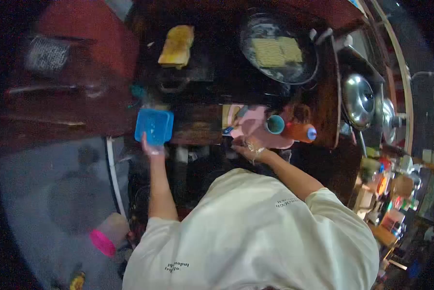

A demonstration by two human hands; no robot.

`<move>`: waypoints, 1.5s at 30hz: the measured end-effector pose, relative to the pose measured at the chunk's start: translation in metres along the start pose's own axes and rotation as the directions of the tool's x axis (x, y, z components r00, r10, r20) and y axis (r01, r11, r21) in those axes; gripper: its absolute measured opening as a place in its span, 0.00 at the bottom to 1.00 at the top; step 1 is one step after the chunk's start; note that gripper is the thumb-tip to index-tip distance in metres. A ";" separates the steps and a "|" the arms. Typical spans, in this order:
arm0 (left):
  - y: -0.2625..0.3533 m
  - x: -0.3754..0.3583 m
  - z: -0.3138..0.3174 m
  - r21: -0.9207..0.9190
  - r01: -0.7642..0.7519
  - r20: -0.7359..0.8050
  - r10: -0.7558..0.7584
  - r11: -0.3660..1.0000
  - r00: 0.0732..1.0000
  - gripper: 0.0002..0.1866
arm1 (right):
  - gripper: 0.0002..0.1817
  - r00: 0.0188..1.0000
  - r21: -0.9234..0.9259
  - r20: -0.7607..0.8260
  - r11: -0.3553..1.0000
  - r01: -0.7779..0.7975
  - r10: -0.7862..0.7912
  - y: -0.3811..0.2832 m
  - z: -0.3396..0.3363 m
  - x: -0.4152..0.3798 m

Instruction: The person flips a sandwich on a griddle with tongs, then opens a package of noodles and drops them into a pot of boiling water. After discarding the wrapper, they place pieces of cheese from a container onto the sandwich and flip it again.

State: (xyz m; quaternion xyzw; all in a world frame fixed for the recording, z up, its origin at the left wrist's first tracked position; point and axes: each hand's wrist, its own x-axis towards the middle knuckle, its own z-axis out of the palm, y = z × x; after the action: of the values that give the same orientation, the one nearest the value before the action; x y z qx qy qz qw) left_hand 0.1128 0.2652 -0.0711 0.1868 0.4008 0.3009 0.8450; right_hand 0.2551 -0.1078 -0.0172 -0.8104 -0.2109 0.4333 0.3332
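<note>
Beyond the dark wooden counter's (197, 126) near edge, left of a flat pink board (256, 124), the left hand (152, 147) grips a square blue plastic container (154, 124), best kept level. The white-smeared right hand (251, 147) is beside the board; whether it holds anything, I cannot tell.

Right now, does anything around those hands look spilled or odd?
Yes: the right hand has whitish smears on it, which look messy. I can't tell what they are. Nothing else clearly stands out.
</note>
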 end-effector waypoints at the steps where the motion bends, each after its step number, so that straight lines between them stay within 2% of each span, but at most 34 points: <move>1: 0.003 -0.022 0.005 0.096 0.004 0.070 -0.011 0.995 0.998 0.31 | 0.21 1.000 0.013 -0.020 1.000 -0.015 0.015 0.023 0.000 -0.004; 2: 0.001 -0.036 0.009 0.188 0.000 0.138 -0.026 0.982 0.990 0.32 | 0.23 0.995 0.047 -0.089 0.998 -0.035 0.039 0.047 0.000 -0.007; 3: -0.006 -0.045 0.012 0.201 0.011 0.149 -0.042 0.980 0.988 0.32 | 0.24 0.986 0.083 -0.154 0.995 -0.049 0.062 0.060 -0.001 -0.012; 4: -0.016 -0.055 0.016 0.272 0.105 0.155 -0.151 0.957 0.976 0.31 | 0.22 0.960 0.046 -0.241 0.990 -0.137 0.144 0.056 -0.008 -0.022; 6: -0.045 -0.066 0.024 0.396 0.216 0.173 -0.303 0.892 0.937 0.29 | 0.21 0.947 0.149 -0.220 0.968 -0.203 0.233 0.092 -0.002 -0.021; 7: -0.067 -0.068 0.029 0.452 0.234 0.192 -0.351 0.861 0.917 0.28 | 0.21 0.954 0.268 -0.177 0.944 -0.191 0.243 0.125 0.009 -0.014; 9: -0.112 -0.069 0.050 0.641 0.256 0.125 -0.428 0.724 0.895 0.27 | 0.20 0.968 0.553 -0.086 0.819 -0.150 0.235 0.182 0.035 0.001; 10: -0.130 -0.077 0.074 0.718 0.190 0.204 -0.464 0.669 0.862 0.26 | 0.21 0.944 0.750 0.014 0.621 -0.228 0.329 0.149 0.023 -0.011; 11: -0.146 -0.085 0.098 0.781 0.115 0.276 -0.504 0.614 0.819 0.26 | 0.21 0.933 0.827 0.072 0.501 -0.254 0.354 0.138 0.020 -0.015; 12: -0.171 -0.080 0.109 0.799 0.113 0.280 -0.532 0.590 0.799 0.26 | 0.21 0.917 0.886 0.129 0.372 -0.277 0.377 0.127 0.017 -0.019; 14: -0.202 -0.083 0.130 0.837 0.058 0.286 -0.524 0.545 0.802 0.30 | 0.23 0.946 0.937 0.119 0.280 -0.207 0.301 0.124 0.022 -0.012; 15: -0.209 -0.087 0.143 0.853 0.006 0.289 -0.483 0.522 0.826 0.33 | 0.23 0.955 0.936 0.115 0.294 -0.196 0.272 0.120 0.021 -0.008; 17: -0.236 -0.055 0.134 0.919 -0.047 0.216 -0.400 0.391 0.890 0.39 | 0.27 0.930 0.960 0.143 0.182 -0.214 0.339 0.116 0.018 -0.005; 19: -0.222 -0.072 0.155 0.936 -0.262 0.329 -0.313 0.236 0.891 0.41 | 0.27 0.945 0.961 0.141 0.190 -0.202 0.295 0.116 0.015 -0.005; 21: -0.209 -0.083 0.161 0.917 -0.378 0.398 -0.315 0.126 0.862 0.39 | 0.28 0.955 0.967 0.143 0.170 -0.191 0.261 0.114 0.013 -0.007; 23: -0.191 -0.094 0.162 0.875 -0.456 0.483 -0.333 0.161 0.810 0.35 | 0.25 0.951 0.940 0.073 0.297 -0.166 0.300 0.077 -0.005 -0.031; 24: -0.164 -0.096 0.173 0.869 -0.468 0.495 -0.272 0.161 0.825 0.35 | 0.24 0.946 0.955 0.108 0.232 -0.184 0.304 0.070 -0.010 -0.033; 25: -0.126 -0.109 0.189 0.670 -0.735 0.708 -0.210 -0.102 0.674 0.33 | 0.24 0.939 0.965 0.144 0.168 -0.204 0.312 0.068 -0.015 -0.034; 26: -0.083 -0.131 0.207 0.369 -0.851 0.852 -0.231 -0.375 0.471 0.32 | 0.25 0.959 0.936 0.133 0.285 -0.205 0.252 0.068 -0.019 -0.037; 27: -0.023 -0.151 0.239 0.072 -0.801 0.874 -0.349 -0.595 0.338 0.29 | 0.26 0.973 0.899 0.121 0.393 -0.192 0.198 0.073 -0.023 -0.041; 28: 0.035 -0.168 0.266 -0.113 -0.678 0.873 -0.398 -0.727 0.282 0.23 | 0.26 0.977 0.893 0.120 0.411 -0.184 0.177 0.096 -0.019 -0.038; 29: 0.087 -0.212 0.313 -0.109 -0.428 0.743 -0.360 -0.897 0.565 0.16 | 0.25 0.975 0.887 0.119 0.422 -0.189 0.186 0.134 -0.008 -0.023; 30: 0.151 -0.212 0.314 -0.133 -0.507 0.951 -0.254 -0.851 0.176 0.11 | 0.25 0.973 0.881 0.121 0.431 -0.197 0.198 0.153 -0.003 -0.013; 31: 0.201 -0.231 0.328 -0.259 -0.359 0.958 -0.287 -0.896 0.025 0.08 | 0.25 0.976 0.876 0.119 0.444 -0.191 0.185 0.150 -0.007 -0.011; 32: 0.241 -0.259 0.348 -0.304 -0.231 0.916 -0.351 -0.924 0.196 0.12 | 0.24 0.966 0.806 0.153 0.539 -0.244 0.208 0.145 -0.013 -0.012; 33: 0.272 -0.267 0.361 -0.396 -0.051 0.881 -0.395 -0.917 0.260 0.15 | 0.24 0.966 0.771 0.168 0.584 -0.252 0.194 0.134 -0.018 -0.008; 34: 0.298 -0.260 0.367 -0.429 0.023 0.860 -0.401 -0.903 0.317 0.15 | 0.24 0.975 0.801 0.176 0.555 -0.224 0.140 0.117 -0.022 -0.006; 35: 0.311 -0.270 0.380 -0.457 0.032 0.819 -0.407 -0.889 0.404 0.14 | 0.24 0.980 0.835 0.180 0.513 -0.197 0.084 0.097 -0.028 -0.004; 37: 0.333 -0.260 0.390 -0.574 0.065 0.729 -0.472 -0.817 0.496 0.13 | 0.24 0.981 0.906 0.192 0.391 -0.164 -0.034 0.061 -0.035 -0.004; 38: 0.335 -0.256 0.393 -0.565 0.075 0.735 -0.460 -0.822 0.499 0.13 | 0.24 0.976 0.935 0.199 0.316 -0.163 -0.085 0.048 -0.039 -0.006; 40: 0.325 -0.259 0.405 -0.617 0.082 0.519 -0.326 -0.783 0.790 0.11 | 0.25 0.962 0.969 0.205 0.174 -0.174 -0.181 0.026 -0.045 -0.011; 43: 0.320 -0.257 0.409 -0.601 0.099 0.478 -0.257 -0.793 0.840 0.08 | 0.25 0.931 0.965 0.209 -0.094 -0.247 -0.300 0.007 -0.053 -0.025; 44: 0.329 -0.244 0.401 -0.599 0.098 0.561 -0.329 -0.795 0.759 0.07 | 0.25 0.922 0.932 0.201 -0.224 -0.284 -0.332 0.005 -0.056 -0.030; 45: 0.333 -0.246 0.402 -0.595 0.105 0.569 -0.325 -0.797 0.756 0.07 | 0.26 0.911 0.878 0.196 -0.349 -0.328 -0.362 0.003 -0.058 -0.036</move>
State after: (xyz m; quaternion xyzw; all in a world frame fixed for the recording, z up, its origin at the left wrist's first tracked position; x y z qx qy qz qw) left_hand 0.1883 0.3228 0.4979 -0.8445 -0.0238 0.1691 0.5076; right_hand 0.2851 -0.1534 0.0247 -0.0617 0.1608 0.5680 0.8048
